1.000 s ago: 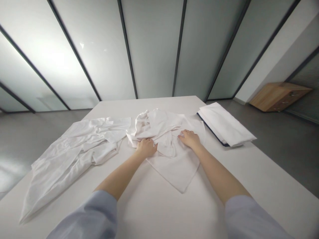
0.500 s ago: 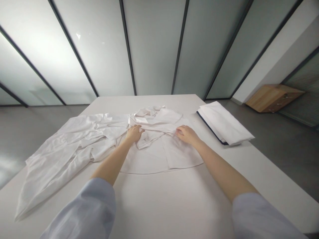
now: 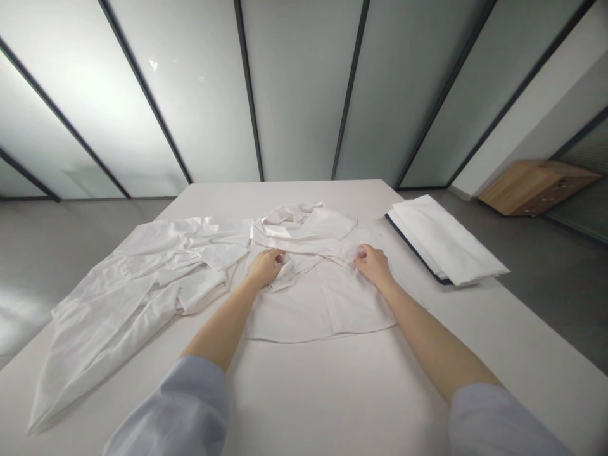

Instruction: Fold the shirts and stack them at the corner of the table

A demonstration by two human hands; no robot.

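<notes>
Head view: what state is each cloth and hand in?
Middle white soft cloth: rumpled above, near edge spread flat.
Left white soft cloth: wrinkled, spread out.
Right white rectangular cloth: folded, atop navy material.
Left hand: curled, at middle cloth.
Right hand: fingers bent, touching it.

Mid garment (image 3: 308, 310) part behind L hand (image 3: 266, 266) (sleeves (image 3: 190, 402) part off btm)
</notes>
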